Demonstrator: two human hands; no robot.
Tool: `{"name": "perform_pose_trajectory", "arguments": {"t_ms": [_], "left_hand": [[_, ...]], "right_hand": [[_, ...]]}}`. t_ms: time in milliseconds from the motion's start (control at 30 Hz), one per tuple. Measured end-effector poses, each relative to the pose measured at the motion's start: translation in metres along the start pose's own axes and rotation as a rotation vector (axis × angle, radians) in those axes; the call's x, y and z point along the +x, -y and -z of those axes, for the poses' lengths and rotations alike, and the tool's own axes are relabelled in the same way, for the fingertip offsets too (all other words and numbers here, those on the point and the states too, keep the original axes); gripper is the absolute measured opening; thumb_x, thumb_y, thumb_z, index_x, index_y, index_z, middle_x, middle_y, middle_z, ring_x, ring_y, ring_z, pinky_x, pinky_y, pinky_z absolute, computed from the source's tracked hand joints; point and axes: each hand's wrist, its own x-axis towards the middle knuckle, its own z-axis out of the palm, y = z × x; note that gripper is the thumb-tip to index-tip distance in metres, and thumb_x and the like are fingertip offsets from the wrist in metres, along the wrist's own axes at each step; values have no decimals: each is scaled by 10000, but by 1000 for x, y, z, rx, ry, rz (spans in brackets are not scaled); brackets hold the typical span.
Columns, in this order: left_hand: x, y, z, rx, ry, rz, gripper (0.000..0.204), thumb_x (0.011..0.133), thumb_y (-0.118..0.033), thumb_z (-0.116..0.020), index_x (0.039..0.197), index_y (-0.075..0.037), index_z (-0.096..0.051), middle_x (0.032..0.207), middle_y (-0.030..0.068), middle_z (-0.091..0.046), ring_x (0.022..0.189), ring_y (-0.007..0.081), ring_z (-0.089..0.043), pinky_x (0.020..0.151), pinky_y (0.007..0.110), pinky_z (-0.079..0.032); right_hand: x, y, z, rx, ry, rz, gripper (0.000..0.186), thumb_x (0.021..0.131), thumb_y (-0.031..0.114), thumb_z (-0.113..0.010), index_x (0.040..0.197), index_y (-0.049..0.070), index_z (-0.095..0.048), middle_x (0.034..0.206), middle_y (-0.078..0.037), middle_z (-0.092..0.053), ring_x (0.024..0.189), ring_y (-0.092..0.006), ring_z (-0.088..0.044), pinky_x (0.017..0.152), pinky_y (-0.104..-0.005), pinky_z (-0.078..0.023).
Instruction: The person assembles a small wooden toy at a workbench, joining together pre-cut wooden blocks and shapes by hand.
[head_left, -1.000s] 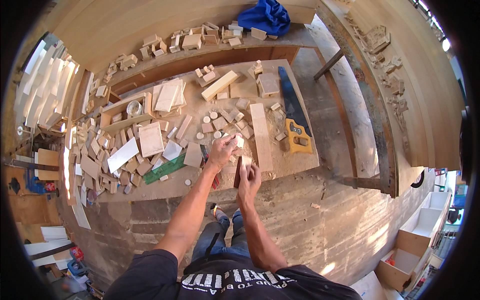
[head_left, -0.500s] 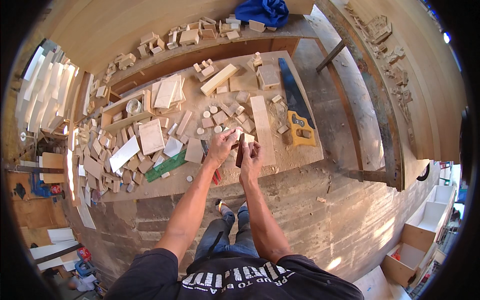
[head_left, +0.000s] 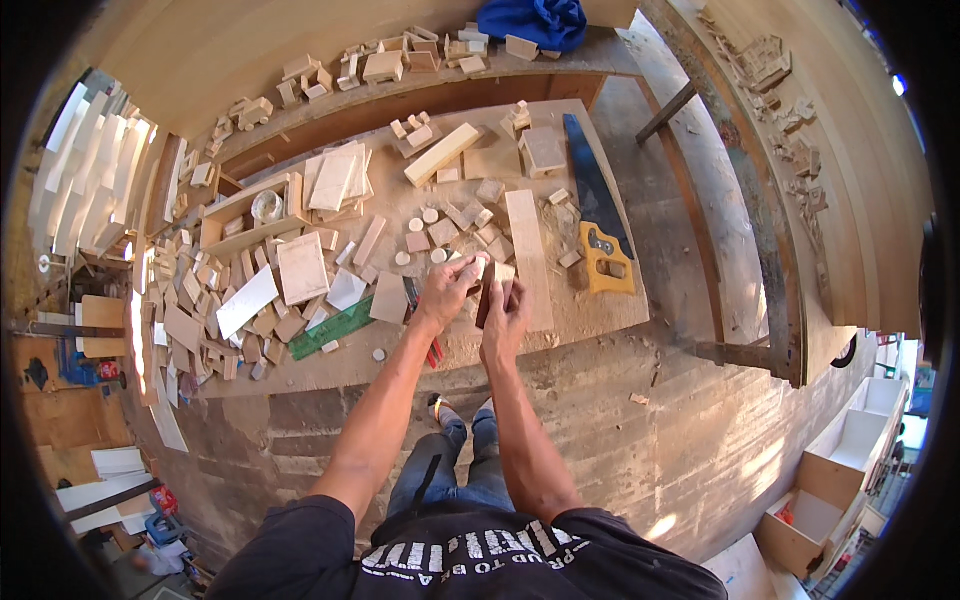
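Observation:
Over the front of the worktable, my two hands are close together. My left hand (head_left: 441,295) pinches a small pale wooden piece (head_left: 483,264) at its fingertips. In my right hand (head_left: 507,318) is a flat dark brown piece (head_left: 486,303), which looks like folded sandpaper. A light face (head_left: 503,272) shows above my right thumb; whether it belongs to that brown piece I cannot tell. My fingers hide much of both held things. Below them lie a long flat board (head_left: 528,245) and small wooden blocks (head_left: 443,233). Beside my left wrist is a red-handled tool (head_left: 435,352).
A handsaw (head_left: 606,258) with a yellow handle lies on the worktable (head_left: 590,325) at right. Loose wood offcuts (head_left: 262,322), a green strip (head_left: 335,329) and an open wooden box (head_left: 252,232) crowd the left. Wooden toy vehicles (head_left: 384,66) line the shelf behind, near a blue cloth (head_left: 532,22).
The view has shifted slightly. My hands stay together at the same place, and the brown piece has tilted a little in my right hand.

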Motion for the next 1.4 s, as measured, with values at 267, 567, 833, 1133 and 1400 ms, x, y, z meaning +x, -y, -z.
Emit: {"name": "perform_pose_trajectory", "arguments": {"t_ms": [267,567,833,1133,1400], "left_hand": [[-1,0,1,125,-23,-96,319,999,-195,-578,1207,21,-686,918,-12,-688,812,52,-575,721,242,-507],[-1,7,2,-12,16,54,321,1010,-206,-594,1251,-6,-668,1057,14,-678,936,80,-632,844,259,-554],[-3,3,4,5,2,61,325,1009,-202,-563,1242,-2,-672,918,17,-699,843,80,-630,741,248,-539],[10,-12,19,-268,89,163,330,1041,-212,-497,1245,3,-641,1213,102,-644,1086,189,-648,887,354,-603],[22,-4,39,-346,76,182,411,1051,-255,-462,1329,34,-552,1271,137,-639,1064,227,-667,917,395,-590]], "right_hand": [[-3,-2,-3,37,-32,20,318,1003,210,-627,1215,-1,-520,1032,-77,-610,891,-105,-566,761,-259,-481],[-4,6,-9,17,-58,63,324,995,230,-637,1185,-7,-523,983,-75,-612,886,-117,-567,768,-270,-479],[19,30,28,247,-130,-78,283,971,239,-669,1134,37,-557,884,-19,-578,714,-80,-521,582,-236,-413],[-37,15,102,213,-178,-210,282,975,225,-664,1171,60,-547,861,-35,-622,663,-111,-587,525,-269,-478],[-45,2,122,170,-140,-269,367,970,248,-667,1206,2,-532,998,-85,-646,793,-118,-590,619,-263,-477]]}}
